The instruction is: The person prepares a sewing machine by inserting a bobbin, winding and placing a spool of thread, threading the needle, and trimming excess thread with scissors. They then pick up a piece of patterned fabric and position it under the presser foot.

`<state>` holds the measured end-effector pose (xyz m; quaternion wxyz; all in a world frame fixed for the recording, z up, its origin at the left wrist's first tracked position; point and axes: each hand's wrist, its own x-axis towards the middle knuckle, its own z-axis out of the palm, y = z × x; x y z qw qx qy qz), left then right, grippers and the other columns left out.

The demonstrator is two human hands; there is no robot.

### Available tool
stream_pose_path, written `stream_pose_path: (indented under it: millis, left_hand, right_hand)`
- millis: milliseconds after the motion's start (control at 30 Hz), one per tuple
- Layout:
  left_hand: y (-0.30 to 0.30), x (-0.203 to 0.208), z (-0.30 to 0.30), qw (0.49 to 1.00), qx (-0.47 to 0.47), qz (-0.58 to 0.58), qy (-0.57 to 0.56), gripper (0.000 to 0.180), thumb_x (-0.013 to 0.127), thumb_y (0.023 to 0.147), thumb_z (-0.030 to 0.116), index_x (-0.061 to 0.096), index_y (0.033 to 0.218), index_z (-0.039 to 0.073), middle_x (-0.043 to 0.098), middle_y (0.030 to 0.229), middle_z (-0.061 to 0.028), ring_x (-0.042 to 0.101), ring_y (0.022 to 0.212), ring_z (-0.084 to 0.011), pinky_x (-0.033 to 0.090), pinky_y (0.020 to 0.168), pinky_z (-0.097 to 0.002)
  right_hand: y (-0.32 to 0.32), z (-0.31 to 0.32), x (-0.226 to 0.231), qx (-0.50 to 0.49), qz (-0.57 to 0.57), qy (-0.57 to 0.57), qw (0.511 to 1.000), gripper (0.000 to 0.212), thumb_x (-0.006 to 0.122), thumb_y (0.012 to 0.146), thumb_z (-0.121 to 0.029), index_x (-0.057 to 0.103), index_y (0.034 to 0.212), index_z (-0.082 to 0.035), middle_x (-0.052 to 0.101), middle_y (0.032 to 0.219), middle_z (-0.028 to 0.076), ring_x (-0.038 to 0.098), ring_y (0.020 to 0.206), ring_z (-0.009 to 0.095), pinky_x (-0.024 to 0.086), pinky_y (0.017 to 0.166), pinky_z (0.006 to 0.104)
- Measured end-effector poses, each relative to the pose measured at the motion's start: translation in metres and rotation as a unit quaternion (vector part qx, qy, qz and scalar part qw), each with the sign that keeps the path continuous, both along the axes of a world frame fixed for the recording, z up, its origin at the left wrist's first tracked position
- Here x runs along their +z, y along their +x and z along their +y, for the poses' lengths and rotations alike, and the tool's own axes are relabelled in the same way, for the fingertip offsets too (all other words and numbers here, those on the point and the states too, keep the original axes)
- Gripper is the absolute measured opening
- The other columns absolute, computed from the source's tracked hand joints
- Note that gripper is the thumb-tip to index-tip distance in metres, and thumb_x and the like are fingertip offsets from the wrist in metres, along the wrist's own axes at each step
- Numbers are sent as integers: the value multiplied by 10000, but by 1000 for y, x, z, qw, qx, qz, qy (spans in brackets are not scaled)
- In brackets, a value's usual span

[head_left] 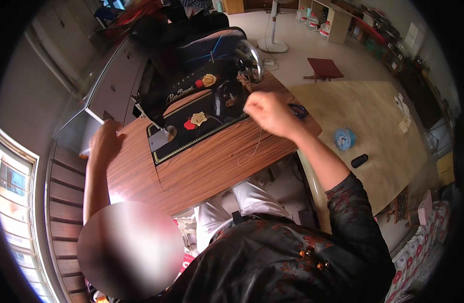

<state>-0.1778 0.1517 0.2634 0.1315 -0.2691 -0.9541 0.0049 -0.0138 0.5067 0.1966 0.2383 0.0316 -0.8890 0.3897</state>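
Observation:
A black sewing machine (219, 96) with rose decorations and a silver handwheel is set in a wood-grain table (206, 171). Beside its handwheel end, my right hand (271, 115) is raised with the fingers pinched together. A thin pale thread (257, 146) hangs below that hand onto the tabletop; the pinched fingertips are too small to make out clearly. My left hand (106, 141) is at the table's left edge, thumb apart from the loosely bent fingers, with nothing visible in it. Dark-handled scissors (297, 110) lie just right of my right hand.
To the right stands a pale-topped table (363, 121) bearing a blue round container (344, 139) and a small black object (360, 161). A red-seated stool (325, 68) and a white fan stand (273, 43) are farther back. A barred window (14, 212) is at left.

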Motion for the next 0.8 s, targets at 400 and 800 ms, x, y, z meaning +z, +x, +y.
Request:
stream_pose_path:
  millis: [400,800]
  left_hand:
    - [43,-21,162,805,-169,-446,352,145,611,845,121,661,786,-2,557,590,6,450,453,-34,364,418,-179]
    - [-30,-8,275,941,-229,-104,228,130,615,802,134,637,790,7,538,549,-46,476,489,-102,403,484,-276]
  right_hand:
    - [-34,-10,-43,4,90,-281,955,130,592,882,-131,614,815,-22,564,687,-41,469,647,9,394,562,186]
    - [-104,7,-61,-64,70,-654,751,132,571,880,-144,583,796,-43,460,594,-48,326,404,24,255,347,185]
